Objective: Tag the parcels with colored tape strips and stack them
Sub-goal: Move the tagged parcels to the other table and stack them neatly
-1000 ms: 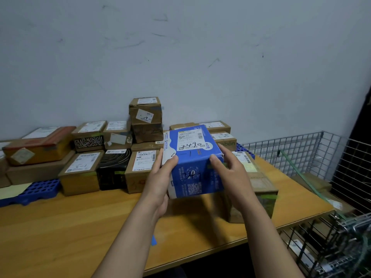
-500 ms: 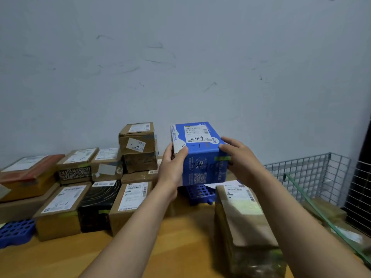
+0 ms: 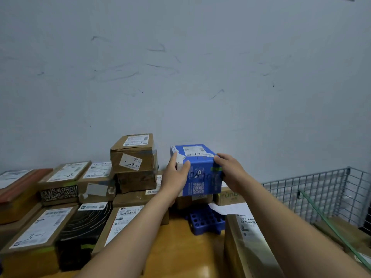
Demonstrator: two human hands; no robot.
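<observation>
Both hands hold a blue cardboard box [image 3: 200, 177] with a white label on its top, at the far edge of the wooden counter [image 3: 176, 249], close to the pale scuffed wall [image 3: 180, 67]. The left hand [image 3: 177, 174] grips the box's left side, its fingers [image 3: 173, 158] wrapped round the far corner and the thumb pressed on the front face. The right hand [image 3: 230, 171] grips the right side, its fingers curled over the top edge. A short green tape strip [image 3: 216, 169] lies across the box's right front edge, just beside the right thumb. The box stands upright, its underside meeting a low brown parcel [image 3: 192, 199]; whether its weight rests there cannot be told. Just to its left a brown cardboard parcel [image 3: 132, 155] with two white labels tops a stack of brown boxes. Toward the left edge more labelled brown parcels lie in rows, among them a black parcel with white curved lines [image 3: 84, 227], which carries a green strip on its near face. Nearer than the blue box, a blue plastic grid tray [image 3: 206, 221] sits on the counter. Near the right edge a long brown parcel [image 3: 247, 249] under glossy clear tape reaches toward the near edge. Beyond the right edge stands a grey wire-mesh basket [image 3: 321, 189] with a green strap leaning across it
</observation>
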